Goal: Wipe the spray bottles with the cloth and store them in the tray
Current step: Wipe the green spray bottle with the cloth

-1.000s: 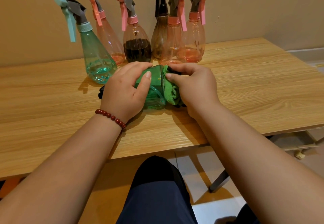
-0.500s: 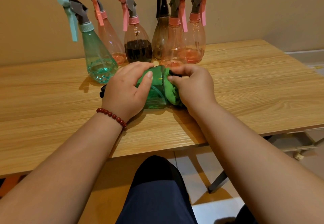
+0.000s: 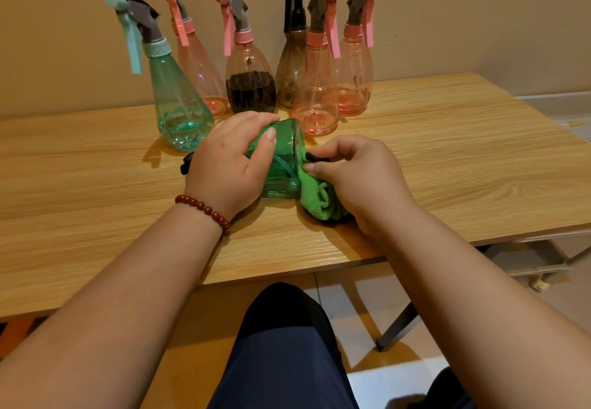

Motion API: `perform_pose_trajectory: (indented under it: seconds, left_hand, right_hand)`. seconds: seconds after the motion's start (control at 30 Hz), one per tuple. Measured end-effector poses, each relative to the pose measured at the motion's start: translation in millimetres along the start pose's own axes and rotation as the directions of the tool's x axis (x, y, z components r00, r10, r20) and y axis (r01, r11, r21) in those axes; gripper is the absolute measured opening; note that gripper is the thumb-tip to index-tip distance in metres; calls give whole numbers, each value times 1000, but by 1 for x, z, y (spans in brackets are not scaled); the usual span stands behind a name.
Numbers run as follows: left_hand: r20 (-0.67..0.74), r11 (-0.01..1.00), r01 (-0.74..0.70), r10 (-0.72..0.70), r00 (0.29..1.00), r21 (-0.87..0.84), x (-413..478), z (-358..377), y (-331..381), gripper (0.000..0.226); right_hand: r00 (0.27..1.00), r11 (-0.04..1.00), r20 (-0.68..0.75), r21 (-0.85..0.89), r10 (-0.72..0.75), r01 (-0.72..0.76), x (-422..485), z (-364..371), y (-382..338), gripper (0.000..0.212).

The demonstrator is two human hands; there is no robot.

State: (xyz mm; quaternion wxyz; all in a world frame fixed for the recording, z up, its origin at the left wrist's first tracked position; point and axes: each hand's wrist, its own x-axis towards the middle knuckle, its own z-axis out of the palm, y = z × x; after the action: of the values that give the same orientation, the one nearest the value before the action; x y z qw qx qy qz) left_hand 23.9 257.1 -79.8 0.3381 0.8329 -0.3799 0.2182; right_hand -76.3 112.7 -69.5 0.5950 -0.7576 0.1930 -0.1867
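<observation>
At the back of the table (image 3: 447, 159) stand six spray bottles (image 3: 251, 88), with a green bottle (image 3: 284, 152) lying on its side just before them. The left hand (image 3: 227, 165) curls round its body. The right hand (image 3: 358, 175) pinches a green cloth (image 3: 316, 197) against its base.

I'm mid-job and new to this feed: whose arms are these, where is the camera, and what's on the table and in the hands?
There is no machine here. These are a person's two bare arms, filmed by one camera worn on the head that looks forward and down. The left hand grips a green bottle lying on its side on the wooden table. The right hand holds a green cloth against the bottle's bottom end. Six more spray bottles stand upright by the wall behind. No tray is in view.
</observation>
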Motion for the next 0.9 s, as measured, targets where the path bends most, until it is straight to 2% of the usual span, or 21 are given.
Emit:
perform_pose_trajectory:
  seconds: [0.1,0.3,0.37,0.53,0.63,0.67,0.73,0.8,0.87,0.9]
  left_hand:
    - [2,1000,-6,6,1000,6,-1,0,1,50]
    - [-3,1000,3,-3,1000,9,0,0,3,50]
    - [-8,1000,4,-4,1000,9,0,0,3,50]
    - [-4,1000,-1,1,1000,8,-1,0,1,50]
    - [-1,1000,-4,4,1000,5,-1,-1,1,50]
    - [-2,1000,-4,4,1000,-1,-1,-1,1,50]
    - [-7,1000,-4,4,1000,-7,-1,0,1,51]
    - [-7,1000,-6,6,1000,-6,-1,0,0,51]
    - [-8,1000,-13,12,1000,-13,-1,0,0,51]
    - [-9,1000,-15,15,1000,-18,-2,-1,0,52]
  right_hand:
    - [1000,997,-3,65,-29,30,-4,-1,0,16]
    - [985,953,153,-277,-84,125,-10,-15,-1,14]
    - [980,941,175,-307,-94,145,-11,-18,-4,12]
    - [978,962,119,-194,-172,193,-15,-14,-2,16]
    - [959,898,206,-357,-194,258,-15,-16,-1,20]
    - [962,880,192,-398,-194,258,-13,-20,-2,21]
    - [967,875,75,-413,-245,254,-6,-31,-4,19]
    - [905,779,-17,-515,-425,357,-1,-41,-5,21]
    - [851,636,68,-633,-521,441,4,-48,3,27]
    - [865,598,149,-665,-480,447,5,-50,8,30]
